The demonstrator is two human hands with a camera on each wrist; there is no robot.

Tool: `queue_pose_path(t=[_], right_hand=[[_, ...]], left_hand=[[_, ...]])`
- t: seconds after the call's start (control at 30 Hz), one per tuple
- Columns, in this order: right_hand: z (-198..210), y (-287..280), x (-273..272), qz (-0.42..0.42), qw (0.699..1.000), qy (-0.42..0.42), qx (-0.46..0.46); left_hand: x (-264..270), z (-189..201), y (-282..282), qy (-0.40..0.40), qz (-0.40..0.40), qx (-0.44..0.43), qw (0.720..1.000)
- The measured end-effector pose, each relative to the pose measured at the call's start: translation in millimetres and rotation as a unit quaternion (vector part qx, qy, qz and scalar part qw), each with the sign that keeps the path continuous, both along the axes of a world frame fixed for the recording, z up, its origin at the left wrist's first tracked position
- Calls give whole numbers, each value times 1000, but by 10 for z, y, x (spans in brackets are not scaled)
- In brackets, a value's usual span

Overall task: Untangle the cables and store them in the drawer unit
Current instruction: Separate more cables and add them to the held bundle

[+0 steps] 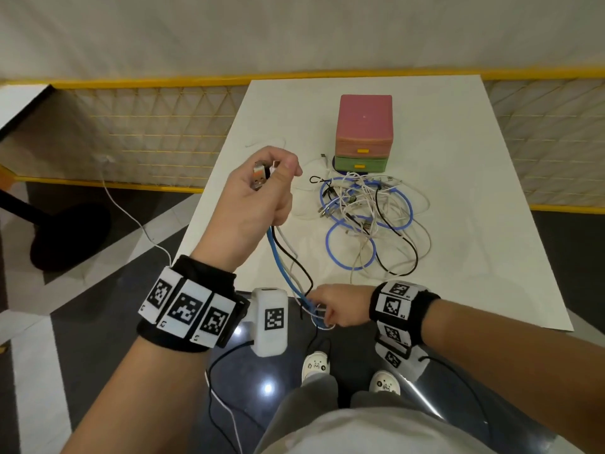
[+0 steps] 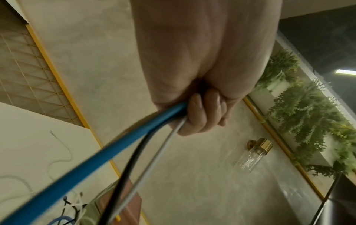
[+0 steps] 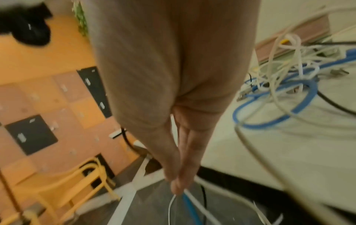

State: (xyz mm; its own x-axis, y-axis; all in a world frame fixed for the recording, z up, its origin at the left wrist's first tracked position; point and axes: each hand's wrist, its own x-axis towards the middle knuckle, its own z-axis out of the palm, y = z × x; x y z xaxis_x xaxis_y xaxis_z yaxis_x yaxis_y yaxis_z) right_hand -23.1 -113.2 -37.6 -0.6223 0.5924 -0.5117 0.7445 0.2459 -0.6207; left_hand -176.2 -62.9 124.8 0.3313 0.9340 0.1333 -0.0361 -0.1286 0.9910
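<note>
Cables (image 1: 366, 217) heaped in a tangle at the middle of the white desk (image 1: 474, 191): blue loops, white strands, black strands, metal plugs poking out here and there. Just beyond the heap, toward 12 o'clock, drawer unit (image 1: 364, 134), pink top and pink upper drawer over a green lower drawer, each with a small yellow handle, both drawers closed. No readable writing on the unit.

Left hand (image 1: 258, 194) raised at 9 o'clock of the heap, clenched round three cables, with USB plugs (image 1: 262, 173) sticking up out of the fist, one with an orange collar. From the bottom of the fist, blue cable (image 2: 108, 153), black cable (image 2: 133, 161) and white cable (image 2: 154, 153) hanging side by side; in the left wrist view, fingers (image 2: 200, 112) wrapped over all three.

Right hand (image 1: 340, 308) low at the desk's near edge, around 6 o'clock of the heap, pinching the lower run of the same strands between thumb and fingertips (image 3: 176, 187); blue and white strands seen leaving the pinch, black one close by, grip on it not clear.

Wristbands (image 1: 186, 306) on both forearms covered with black-and-white square markers; tiny digits at their corners too small to read. Loose white cable (image 1: 265, 142) lying alone on the desk at 10 o'clock of the heap.
</note>
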Motion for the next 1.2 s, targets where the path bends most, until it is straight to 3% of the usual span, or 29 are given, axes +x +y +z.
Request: queue_pose_path(t=[0.13,0.37,0.57,0.87,0.93,1.03,1.1,1.2], right_hand=[[259,380,172,-89,994,17,66],[401,1011,510,-262,942,28,207],[87,1432,492,-186,947,-115,234],[-199,1812,407,-112,941,-168,272],[-159,1865,449,-181,945,-116,248],[12,1957,527,-307,926,55,214],[267,1998,571,-385,891,185,154],[761,1981,614,-442,814,371,69]], left_hand=[[45,-207,113,45,45,-32,997],[120,-464,371,11,122,-128,984],[177,-495,593,27,137,-158,977],[45,-583,775,34,130,-165,977],[15,-610,829,51,138,-163,976],[15,-636,936,49,149,-161,974],[54,-620,1013,45,154,-153,975],[166,-567,1125,29,148,-128,980]])
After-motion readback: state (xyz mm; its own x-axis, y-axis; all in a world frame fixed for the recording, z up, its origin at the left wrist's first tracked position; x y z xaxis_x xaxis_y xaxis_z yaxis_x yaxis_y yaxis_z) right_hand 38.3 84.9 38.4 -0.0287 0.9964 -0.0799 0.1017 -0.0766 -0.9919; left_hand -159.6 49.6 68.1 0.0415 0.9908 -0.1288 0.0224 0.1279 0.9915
